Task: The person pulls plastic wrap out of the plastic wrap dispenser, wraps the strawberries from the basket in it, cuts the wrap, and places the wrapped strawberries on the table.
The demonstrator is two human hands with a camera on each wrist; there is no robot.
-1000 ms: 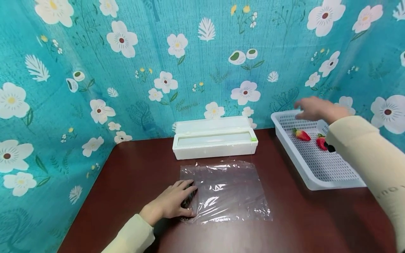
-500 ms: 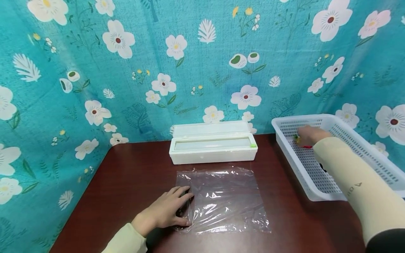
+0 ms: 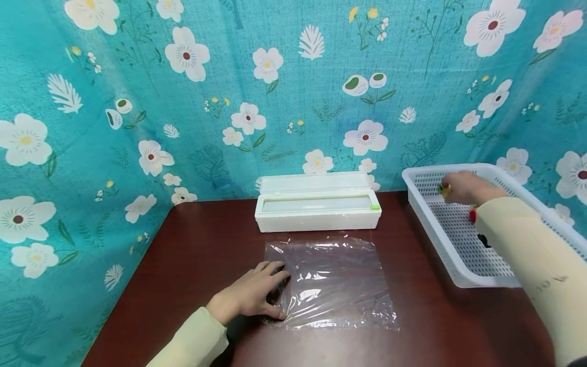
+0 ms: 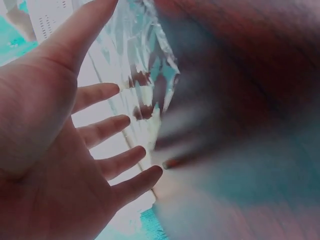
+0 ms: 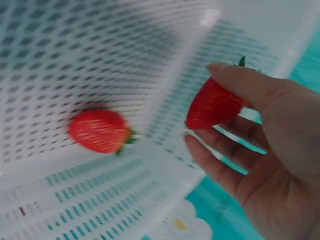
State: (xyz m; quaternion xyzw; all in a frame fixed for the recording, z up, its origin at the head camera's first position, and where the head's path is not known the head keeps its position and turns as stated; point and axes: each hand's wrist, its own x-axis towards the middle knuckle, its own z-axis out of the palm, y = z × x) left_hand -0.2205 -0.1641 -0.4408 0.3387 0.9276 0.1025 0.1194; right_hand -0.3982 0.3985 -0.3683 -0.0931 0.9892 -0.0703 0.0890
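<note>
My right hand [image 3: 468,187] pinches a strawberry [image 5: 215,105] between thumb and fingers, over the far end of a white perforated basket [image 3: 433,237]. A second strawberry [image 5: 100,131] lies on the basket floor, mostly behind my sleeve in the head view. On the table, my left hand [image 3: 257,290] rests with spread fingers at the left edge of a clear sheet of plastic wrap [image 3: 339,285]. The left wrist view shows that palm and its straight fingers [image 4: 125,165] beside the shiny, crinkled wrap [image 4: 145,65].
Behind the sheet stands a white cling film box [image 3: 318,220], its lid raised and a green slider [image 3: 375,207] at its right end. A teal floral curtain [image 3: 293,102] hangs along the back and sides of the dark brown table [image 3: 197,244].
My right hand has reached down into the basket, taken hold of one strawberry and lifted it off the floor. The left hand stays at the wrap's left edge.
</note>
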